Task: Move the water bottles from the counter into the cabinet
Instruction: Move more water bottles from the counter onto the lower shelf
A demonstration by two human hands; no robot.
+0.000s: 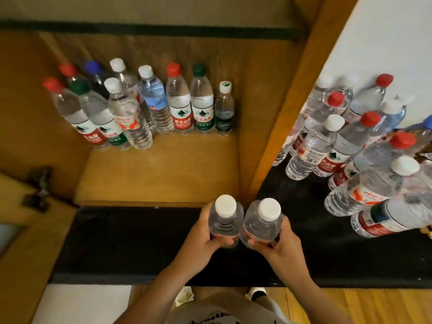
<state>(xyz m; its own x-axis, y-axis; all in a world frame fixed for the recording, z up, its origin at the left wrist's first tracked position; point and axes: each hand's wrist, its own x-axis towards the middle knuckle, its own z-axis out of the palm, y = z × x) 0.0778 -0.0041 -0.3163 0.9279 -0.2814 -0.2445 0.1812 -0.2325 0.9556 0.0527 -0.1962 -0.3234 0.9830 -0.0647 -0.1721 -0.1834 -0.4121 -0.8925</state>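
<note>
Head view looks down on both hands, each wrapped around a white-capped bottle. Left hand (205, 237) has its fingers clamped on the left bottle (224, 220), right hand (278, 242) grips the right bottle (263, 224), and the two bottles touch side by side over the dark table (121, 242) at about 6 o'clock. Up at 11 o'clock, the cabinet (163, 174) already has a bunch of bottles standing on its wooden shelf, red, green, blue and white caps. Over at 3 o'clock, a crowd of bottles (364, 148) stands on the table, packed close together.
</note>
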